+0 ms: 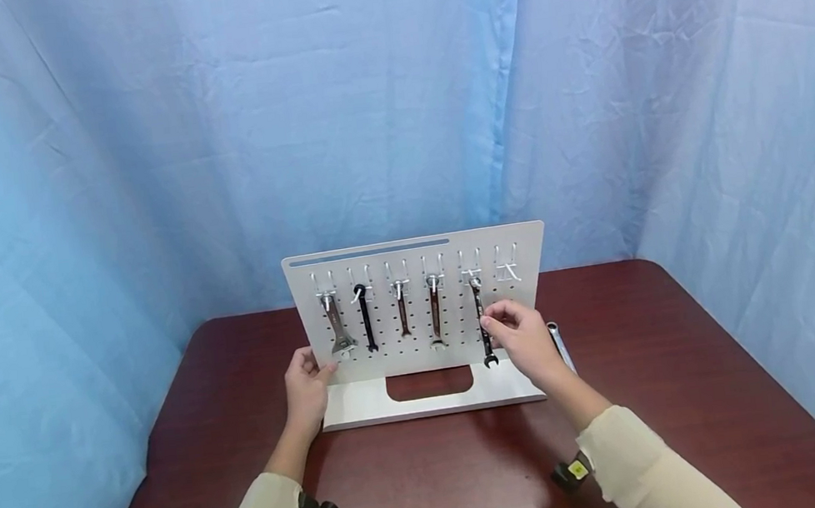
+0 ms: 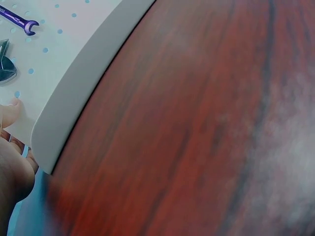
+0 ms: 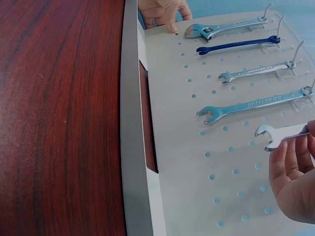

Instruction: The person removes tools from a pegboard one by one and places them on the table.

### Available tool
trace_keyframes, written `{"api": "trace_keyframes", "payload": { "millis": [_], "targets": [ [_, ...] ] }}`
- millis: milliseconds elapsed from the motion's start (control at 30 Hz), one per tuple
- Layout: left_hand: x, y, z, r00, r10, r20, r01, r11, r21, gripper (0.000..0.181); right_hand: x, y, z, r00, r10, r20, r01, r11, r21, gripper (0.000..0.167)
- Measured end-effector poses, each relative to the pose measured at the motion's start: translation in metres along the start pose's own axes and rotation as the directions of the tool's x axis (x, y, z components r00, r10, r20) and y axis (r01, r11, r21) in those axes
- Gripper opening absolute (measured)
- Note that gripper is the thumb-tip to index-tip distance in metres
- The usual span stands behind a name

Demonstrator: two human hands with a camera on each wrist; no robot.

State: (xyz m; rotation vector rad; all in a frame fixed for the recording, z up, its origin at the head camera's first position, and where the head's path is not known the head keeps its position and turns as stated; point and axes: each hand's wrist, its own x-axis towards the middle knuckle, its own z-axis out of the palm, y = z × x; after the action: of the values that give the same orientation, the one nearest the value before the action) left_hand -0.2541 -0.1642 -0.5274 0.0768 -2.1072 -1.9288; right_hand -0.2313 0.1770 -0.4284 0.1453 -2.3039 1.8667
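A white pegboard (image 1: 368, 367) stands upright on the table. My right hand (image 1: 526, 345) pinches the lower shank of a shiny combination wrench (image 1: 479, 304) between thumb and fingers. The upper end of that wrench is at the fifth hook from the left; its open jaw points down, tilted slightly outward. In the right wrist view, the wrench's open end (image 3: 266, 135) sticks out past the fingertips. My left hand (image 1: 306, 389) grips the board's lower left edge, thumb in front and the other fingers behind, partly hidden.
Left to right on the board hang an adjustable wrench (image 1: 336, 325), a black wrench (image 1: 365, 317), a small combination wrench (image 1: 402, 309) and a larger one (image 1: 435, 309). At far right is another hook (image 1: 508, 272). One more wrench (image 1: 560, 345) lies on the table (image 1: 654, 360) beside the board.
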Motion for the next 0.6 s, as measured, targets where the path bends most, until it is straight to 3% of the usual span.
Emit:
{"api": "trace_keyframes", "payload": {
  "millis": [600],
  "targets": [
    [0.0011,-0.0004,0.0011,1.000,0.001,-0.013,0.000,0.999,0.043,0.029,-0.0078,-0.0017,-0.0069,0.996,-0.093,0.017,0.092,0.995,0.044,0.012]
  ]
}}
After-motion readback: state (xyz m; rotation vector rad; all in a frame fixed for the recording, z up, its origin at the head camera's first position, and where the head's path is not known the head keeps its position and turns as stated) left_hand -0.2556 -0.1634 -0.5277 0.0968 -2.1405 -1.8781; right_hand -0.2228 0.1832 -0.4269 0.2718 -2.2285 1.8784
